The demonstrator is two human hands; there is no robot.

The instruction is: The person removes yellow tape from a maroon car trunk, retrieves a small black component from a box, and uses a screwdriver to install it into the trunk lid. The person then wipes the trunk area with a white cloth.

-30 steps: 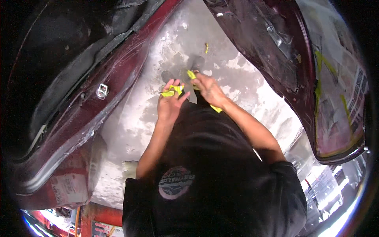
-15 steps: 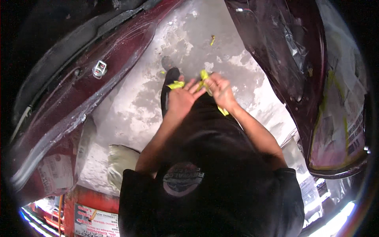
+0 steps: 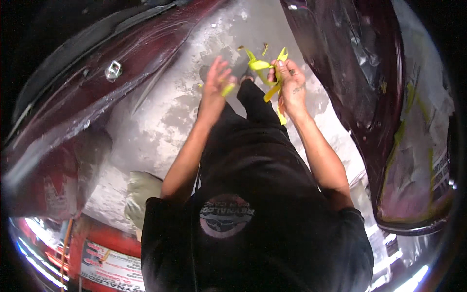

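A tangle of yellow masking tape strips (image 3: 260, 64) hangs from my right hand (image 3: 294, 87), whose fingers are closed on it in front of my body. Loops stick out to the left and loose ends dangle below the fingers. Apart from it, to the left, my left hand (image 3: 214, 90) is raised with its fingers stretched out, slightly blurred. Against the thumb side of that hand is a small yellow tape scrap (image 3: 227, 89); whether it is stuck there or lightly pinched I cannot tell.
Dark red car door panels flank me: one at left (image 3: 141, 53) with its latch striker (image 3: 113, 71), another at right (image 3: 357, 92). A small yellowish scrap (image 3: 265, 48) lies on the blotchy grey floor (image 3: 160, 126). Behind at left sit a pale cushion-like bundle (image 3: 141, 192) and a red-framed sign (image 3: 112, 265).
Both hands have moved forward and apart. The tape bundle has gone up with my right hand and now hangs more spread out. My left hand has opened away from it.
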